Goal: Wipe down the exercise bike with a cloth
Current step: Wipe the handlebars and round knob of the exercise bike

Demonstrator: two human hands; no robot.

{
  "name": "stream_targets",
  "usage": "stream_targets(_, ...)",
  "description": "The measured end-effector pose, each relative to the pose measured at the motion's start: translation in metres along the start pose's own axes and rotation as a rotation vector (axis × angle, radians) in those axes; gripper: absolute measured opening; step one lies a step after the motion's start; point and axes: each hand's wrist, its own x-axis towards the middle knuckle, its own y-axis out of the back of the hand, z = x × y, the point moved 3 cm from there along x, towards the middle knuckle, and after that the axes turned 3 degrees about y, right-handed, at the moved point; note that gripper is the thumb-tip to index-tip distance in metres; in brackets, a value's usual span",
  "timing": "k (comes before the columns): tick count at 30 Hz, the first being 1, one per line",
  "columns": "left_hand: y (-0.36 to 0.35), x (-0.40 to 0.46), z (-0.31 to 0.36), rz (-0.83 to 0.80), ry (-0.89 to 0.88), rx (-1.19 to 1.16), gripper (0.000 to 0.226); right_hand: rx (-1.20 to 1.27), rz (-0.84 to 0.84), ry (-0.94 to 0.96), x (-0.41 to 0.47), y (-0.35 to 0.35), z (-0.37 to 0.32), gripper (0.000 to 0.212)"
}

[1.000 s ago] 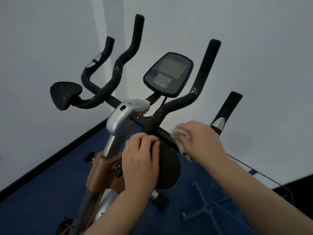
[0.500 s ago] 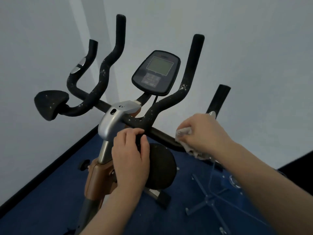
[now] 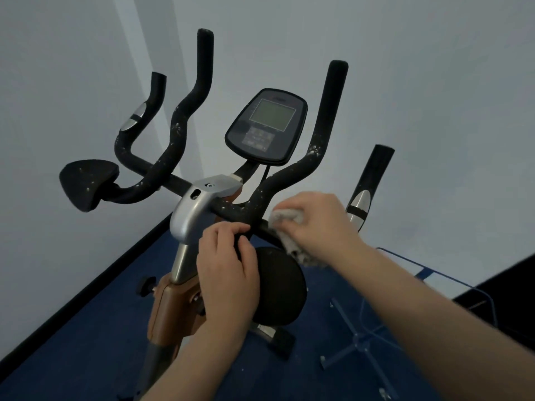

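The exercise bike fills the view: black foam handlebars flecked with white specks, a dark console with a grey screen, a silver stem clamp and a brown frame cover. My right hand presses a crumpled white cloth against the right part of the handlebar crossbar. My left hand is closed around the black bar beside the round right elbow pad. The left elbow pad sticks out to the left.
White walls stand close behind and left of the bike, with a black skirting strip along the blue floor. A thin blue metal stand rests on the floor to the right, under my right forearm.
My right hand has slid the cloth a little along the right part of the crossbar, back toward the centre. My left hand keeps its grip by the pad. The view has shifted slightly.
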Motion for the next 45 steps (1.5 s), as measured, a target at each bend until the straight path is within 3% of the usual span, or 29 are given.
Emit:
stream_targets(7,0.000,-0.001,-0.001,-0.015,0.044,-0.111,0.021,0.038,0.081,0.010,-0.020,0.013,0.013,0.010)
stream_targets(9,0.001,-0.001,-0.002,-0.001,0.094,-0.199,0.022,0.140,0.157,0.154,-0.028,0.021,-0.001,0.012)
stream_targets(11,0.002,-0.002,-0.003,-0.009,0.120,-0.254,0.021,0.112,0.087,0.347,-0.041,0.014,-0.017,0.019)
stream_targets(13,0.003,-0.002,-0.002,-0.029,0.111,-0.276,0.021,0.022,-0.007,0.420,-0.049,0.000,-0.023,0.021)
stream_targets(15,0.003,-0.001,-0.002,-0.033,0.100,-0.280,0.021,0.002,0.021,0.382,-0.052,-0.008,-0.022,0.022)
stream_targets(21,0.002,-0.002,-0.003,-0.044,0.136,-0.275,0.023,0.036,0.435,0.126,-0.051,0.005,0.001,0.018)
stream_targets(25,0.003,-0.002,-0.002,-0.046,0.127,-0.282,0.022,0.022,0.232,0.346,-0.054,-0.013,-0.023,0.020)
stream_targets(27,0.003,-0.001,-0.002,-0.048,0.129,-0.286,0.023,-0.016,0.205,0.241,-0.041,-0.011,-0.014,0.018)
stream_targets(30,0.003,-0.002,-0.002,-0.053,0.128,-0.276,0.023,0.105,0.313,-0.103,-0.021,0.007,0.014,0.012)
stream_targets(32,0.003,-0.001,-0.002,-0.040,0.115,-0.267,0.023,0.132,0.314,-0.076,-0.009,0.007,0.007,0.006)
stream_targets(35,0.002,0.000,-0.003,-0.014,0.096,-0.256,0.022,0.123,0.142,0.010,0.000,-0.015,-0.016,0.008)
stream_targets(41,0.003,-0.001,-0.004,-0.041,0.041,-0.233,0.018,-0.077,0.019,-0.067,-0.022,-0.006,0.010,0.009)
stream_targets(43,0.005,0.000,-0.003,-0.053,-0.010,-0.214,0.016,-0.219,0.115,-0.067,-0.032,0.011,0.023,0.005)
stream_targets(45,0.006,-0.001,0.002,-0.074,-0.093,-0.145,0.017,-0.219,0.325,-0.061,-0.039,0.023,0.031,0.008)
